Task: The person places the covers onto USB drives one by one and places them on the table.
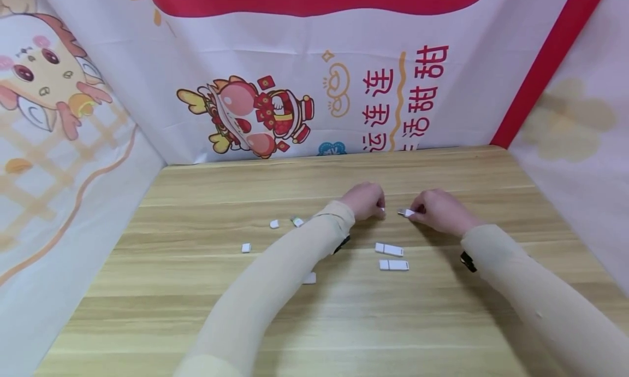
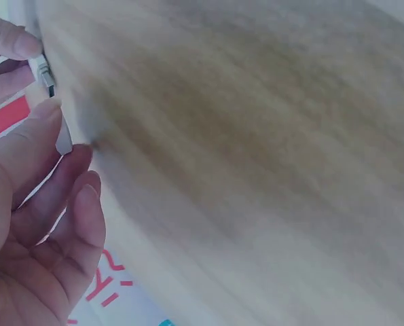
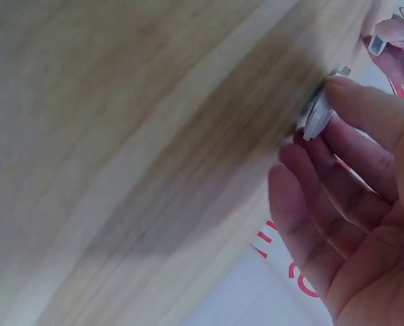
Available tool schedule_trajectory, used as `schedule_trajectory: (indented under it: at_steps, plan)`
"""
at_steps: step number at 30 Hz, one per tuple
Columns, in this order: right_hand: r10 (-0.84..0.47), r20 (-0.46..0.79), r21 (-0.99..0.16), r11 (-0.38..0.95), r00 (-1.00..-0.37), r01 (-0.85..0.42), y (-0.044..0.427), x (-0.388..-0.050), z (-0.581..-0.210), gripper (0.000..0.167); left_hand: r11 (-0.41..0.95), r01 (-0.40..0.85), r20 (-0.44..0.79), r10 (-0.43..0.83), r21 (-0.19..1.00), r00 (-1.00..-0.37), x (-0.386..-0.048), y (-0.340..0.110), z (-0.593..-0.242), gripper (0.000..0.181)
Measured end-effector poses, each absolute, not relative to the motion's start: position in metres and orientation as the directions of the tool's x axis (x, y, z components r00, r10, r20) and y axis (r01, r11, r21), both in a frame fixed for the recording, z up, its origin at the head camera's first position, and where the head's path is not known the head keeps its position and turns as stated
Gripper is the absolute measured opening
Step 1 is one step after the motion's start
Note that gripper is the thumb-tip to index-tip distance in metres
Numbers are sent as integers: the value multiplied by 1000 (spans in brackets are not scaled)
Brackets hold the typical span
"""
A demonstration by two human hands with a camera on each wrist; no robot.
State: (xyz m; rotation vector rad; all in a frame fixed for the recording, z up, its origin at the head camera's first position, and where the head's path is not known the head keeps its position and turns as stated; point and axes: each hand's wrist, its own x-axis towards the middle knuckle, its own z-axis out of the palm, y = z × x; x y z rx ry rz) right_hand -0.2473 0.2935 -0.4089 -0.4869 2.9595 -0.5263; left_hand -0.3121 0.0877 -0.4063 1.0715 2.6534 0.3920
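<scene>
Above the far part of the wooden table, my left hand (image 1: pixel 365 202) pinches a small white cap (image 3: pixel 376 45) between thumb and fingertips; its hollow end faces the other hand. My right hand (image 1: pixel 442 210) grips a white USB stick (image 3: pixel 318 117) by its body, the bare metal plug (image 1: pixel 402 211) pointing left toward the cap. A small gap separates plug and cap in the head view. Nearer me lie two white USB sticks with caps on, one (image 1: pixel 389 249) behind the other (image 1: pixel 394 265). Both wrist views show the pinching fingers close up.
Left of my left arm lie two loose white caps, one farther (image 1: pixel 274 224) and one nearer (image 1: pixel 246 248). A stick with a greenish end (image 1: pixel 297 222) and a white piece (image 1: pixel 309 278) are partly hidden by the sleeve. Printed cloth (image 1: pixel 295 38) hangs behind the table (image 1: pixel 196 322).
</scene>
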Motion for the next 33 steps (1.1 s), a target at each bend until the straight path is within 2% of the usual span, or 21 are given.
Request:
schedule_trajectory:
  at_steps: [7, 14, 22, 33]
  plan:
    - [-294, -54, -379, 890, -954, -253, 294, -231, -393, 13, 649, 679, -83, 741, 343, -667, -301, 67, -388, 13]
    - [-322, 7, -387, 872, -947, -300, 287, -208, -382, 12, 614, 714, -55, 770, 336, -636, -287, 33, -365, 19]
    - [-391, 166, -335, 841, -905, -425, 271, -182, -371, 17, 558, 760, 17, 802, 334, -597, -255, -14, -339, 10]
    - [-459, 328, -280, 787, -826, -549, 245, -154, -367, 16, 526, 783, 108, 804, 331, -585, -203, -61, -335, 19]
